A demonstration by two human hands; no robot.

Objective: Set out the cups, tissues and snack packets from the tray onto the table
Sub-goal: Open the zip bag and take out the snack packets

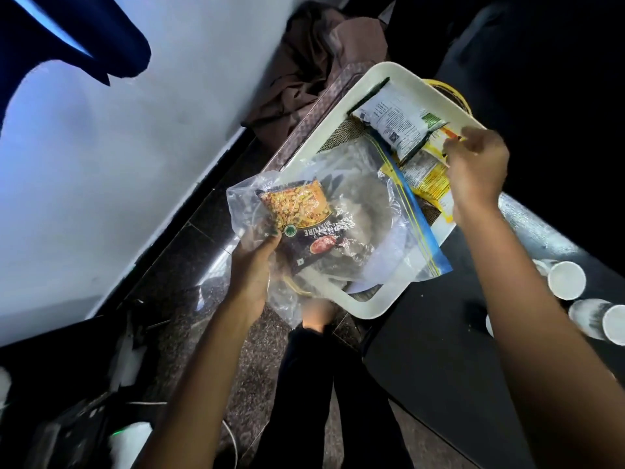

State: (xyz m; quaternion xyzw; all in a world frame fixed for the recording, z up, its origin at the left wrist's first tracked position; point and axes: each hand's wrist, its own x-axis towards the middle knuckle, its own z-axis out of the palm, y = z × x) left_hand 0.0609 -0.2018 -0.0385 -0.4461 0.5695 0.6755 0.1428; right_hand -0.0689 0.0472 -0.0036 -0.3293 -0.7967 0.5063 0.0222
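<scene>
While hands (475, 170) grip packets, cups (566, 280) beside tray (367, 304).

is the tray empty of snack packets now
No, a white packet and a yellow packet still lie in the tray.

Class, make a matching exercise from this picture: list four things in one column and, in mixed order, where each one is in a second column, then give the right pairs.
Things
1. Mixture packet
2. White-backed packet
3. Paper cups
4. Yellow packet

Places
A. On the black table, off the tray
B. Inside the clear zip bag held by the left hand
C. Under the right hand, on the tray
D. At the tray's far end, lying on top

Pairs: 1-B, 2-D, 3-A, 4-C
</scene>
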